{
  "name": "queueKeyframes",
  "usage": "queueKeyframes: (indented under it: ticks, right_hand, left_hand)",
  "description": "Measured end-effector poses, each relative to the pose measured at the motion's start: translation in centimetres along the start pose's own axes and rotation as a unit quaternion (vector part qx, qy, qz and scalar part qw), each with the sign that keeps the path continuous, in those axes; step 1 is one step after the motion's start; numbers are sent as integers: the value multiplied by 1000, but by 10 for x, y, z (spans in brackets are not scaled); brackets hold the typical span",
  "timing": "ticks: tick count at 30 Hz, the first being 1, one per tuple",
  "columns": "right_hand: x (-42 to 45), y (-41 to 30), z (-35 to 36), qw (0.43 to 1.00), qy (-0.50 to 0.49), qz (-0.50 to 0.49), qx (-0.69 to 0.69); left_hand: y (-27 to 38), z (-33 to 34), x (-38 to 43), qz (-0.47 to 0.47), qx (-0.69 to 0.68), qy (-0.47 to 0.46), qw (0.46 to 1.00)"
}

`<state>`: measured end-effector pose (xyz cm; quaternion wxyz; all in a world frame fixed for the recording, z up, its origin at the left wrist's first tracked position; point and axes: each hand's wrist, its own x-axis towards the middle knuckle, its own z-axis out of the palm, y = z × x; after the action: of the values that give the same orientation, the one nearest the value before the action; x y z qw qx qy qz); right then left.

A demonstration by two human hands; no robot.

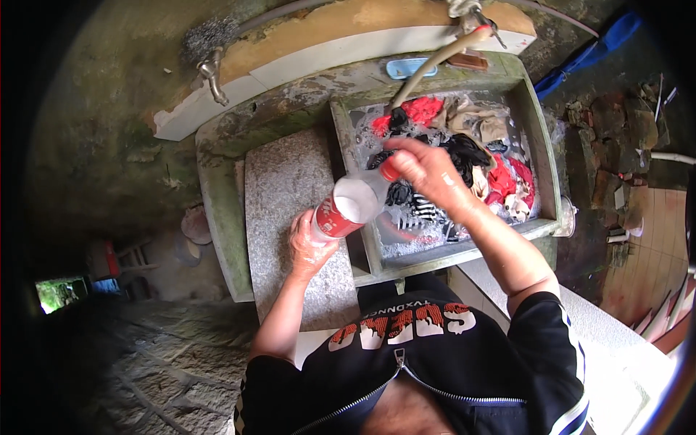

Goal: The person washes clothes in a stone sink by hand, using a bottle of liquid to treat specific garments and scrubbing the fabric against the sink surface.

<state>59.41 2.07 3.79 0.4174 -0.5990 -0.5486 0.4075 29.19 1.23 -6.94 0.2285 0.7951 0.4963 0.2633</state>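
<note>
My left hand point(311, 247) grips the lower end of a clear plastic bottle point(367, 189) with a red label, held tilted above the sink's divider. Something white shows inside it. At the bottle's neck, the thumb and fingers of my right hand point(437, 176) pinch the red cap point(389, 169); this hand is slightly blurred. Below lies the right basin of a concrete sink point(544, 147), holding sudsy water and wet clothes. Among them are a red garment point(424, 110), a beige garment point(486, 122), a black garment point(465, 155) and a black-and-white striped cloth point(423, 206).
A stone slab point(288, 179) lies over the left basin. A metal tap point(212, 76) juts from the wall. From a second tap point(473, 22), a hose point(435, 62) runs into the right basin. On the back ledge sit a blue soap dish point(405, 69) and a brown block point(467, 60).
</note>
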Motion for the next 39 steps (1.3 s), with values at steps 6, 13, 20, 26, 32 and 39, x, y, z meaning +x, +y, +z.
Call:
queueKeyframes:
  ticks: [6,13,20,26,32,39]
  right_hand:
    - [-32,6,-16,964,6,-80,-252]
    - [-74,21,-53,972,-54,-215,-76]
    - [-96,29,-105,977,-34,-210,-10]
    - [-112,82,-144,979,193,-8,-69]
    - [-157,155,-108,974,153,168,17]
    - [-180,170,-78,979,121,164,-20]
  left_hand:
    - [21,-3,-4,52,37,-60,996]
    - [52,-19,-12,24,-4,-164,986]
    - [58,-29,-14,26,-33,-258,965]
    - [80,-31,-14,4,-24,-263,965]
    - [138,-32,27,-9,-79,-198,977]
    - [107,-32,10,-89,-38,-229,968]
